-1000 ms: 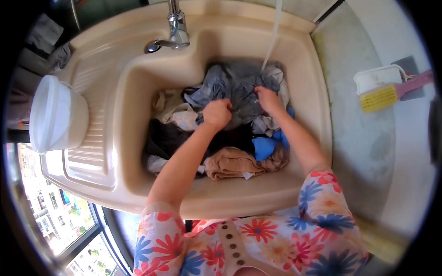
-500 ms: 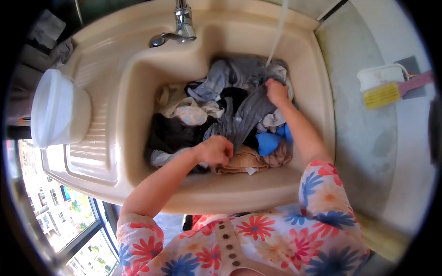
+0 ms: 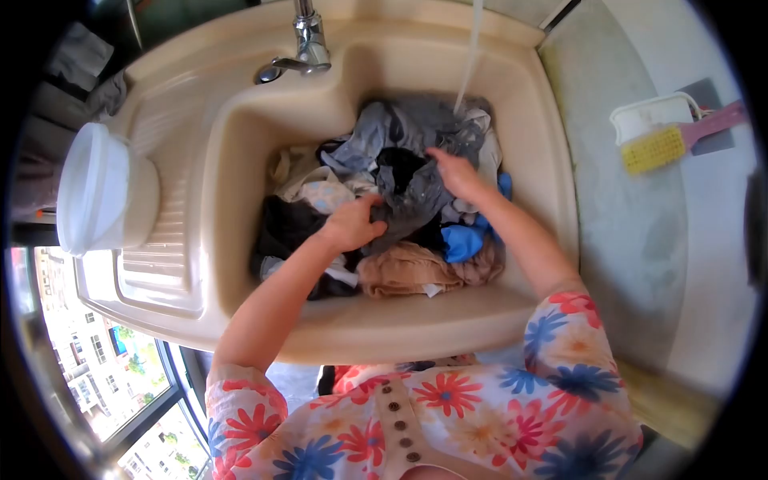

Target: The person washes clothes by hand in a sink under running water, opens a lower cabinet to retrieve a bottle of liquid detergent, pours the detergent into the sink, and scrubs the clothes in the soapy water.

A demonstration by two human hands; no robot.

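Drawn closer together since half a second ago, pinching grey garment in fingers of left hand and right hand, over laundry in sink.

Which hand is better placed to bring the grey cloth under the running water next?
Probably the right hand: it holds the grey cloth nearer to the running water, while the left hand holds it farther away.
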